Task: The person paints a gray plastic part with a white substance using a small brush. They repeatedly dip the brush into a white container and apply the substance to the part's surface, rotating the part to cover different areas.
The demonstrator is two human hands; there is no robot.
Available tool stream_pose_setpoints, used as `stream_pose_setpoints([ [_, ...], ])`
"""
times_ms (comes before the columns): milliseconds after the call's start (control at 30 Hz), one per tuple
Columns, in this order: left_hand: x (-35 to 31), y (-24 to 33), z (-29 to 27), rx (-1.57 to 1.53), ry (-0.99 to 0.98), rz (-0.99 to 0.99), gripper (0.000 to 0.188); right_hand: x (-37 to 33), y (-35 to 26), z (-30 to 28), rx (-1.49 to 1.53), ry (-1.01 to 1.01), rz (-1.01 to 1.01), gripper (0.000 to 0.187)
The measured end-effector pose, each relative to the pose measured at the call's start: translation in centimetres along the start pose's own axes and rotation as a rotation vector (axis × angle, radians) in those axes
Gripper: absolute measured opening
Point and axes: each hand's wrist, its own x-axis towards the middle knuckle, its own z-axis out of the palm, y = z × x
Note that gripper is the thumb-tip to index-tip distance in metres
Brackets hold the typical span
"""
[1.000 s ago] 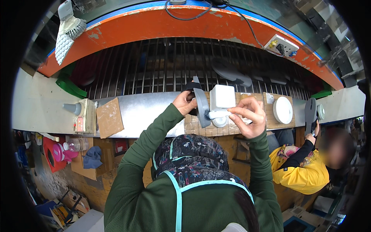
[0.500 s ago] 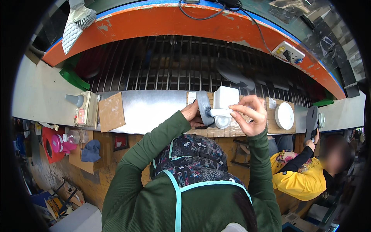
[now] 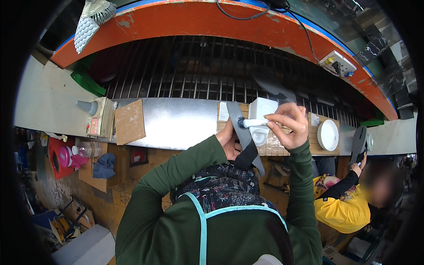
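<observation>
My left hand (image 3: 229,142) grips a grey sandal (image 3: 238,115) with a black strap, tilted up on its edge over the bench front. Between the fingertips of my right hand (image 3: 289,126) is a white-handled brush (image 3: 256,123). Its dark bristles touch the face of the sandal. Just behind the brush stands a white plastic container (image 3: 263,106), and a small clear cup-like part (image 3: 259,137) shows below it, partly covered by the brush.
A conveyor of metal rods (image 3: 176,75) runs behind the bench, with blurred dark soles (image 3: 274,88) on it. A cardboard piece (image 3: 130,122) lies left on the metal bench top (image 3: 176,121). To the right are a white bowl (image 3: 327,135) and a co-worker in yellow (image 3: 344,212) holding a sandal.
The sandal has turned in my left hand, so its length and black strap now show lower down. The brush stays at its face. The whole view has shifted slightly.
</observation>
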Motion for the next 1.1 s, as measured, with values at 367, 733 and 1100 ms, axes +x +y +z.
stream_pose_setpoints([
  [367,-0.2,-0.4,1.2,-0.015,-0.079,-0.082,0.123,0.2,0.3,0.4,-0.036,-0.041,-0.003,0.018],
  [733,-1.0,-0.3,1.7,0.0,-0.061,-0.082,0.118,-0.5,0.5,0.7,-0.058,-0.052,-0.019,0.019],
  [1100,-0.6,-0.4,0.9,0.015,-0.108,-0.108,0.125,-0.8,0.4,0.2,-0.029,-0.065,0.011,0.019],
])
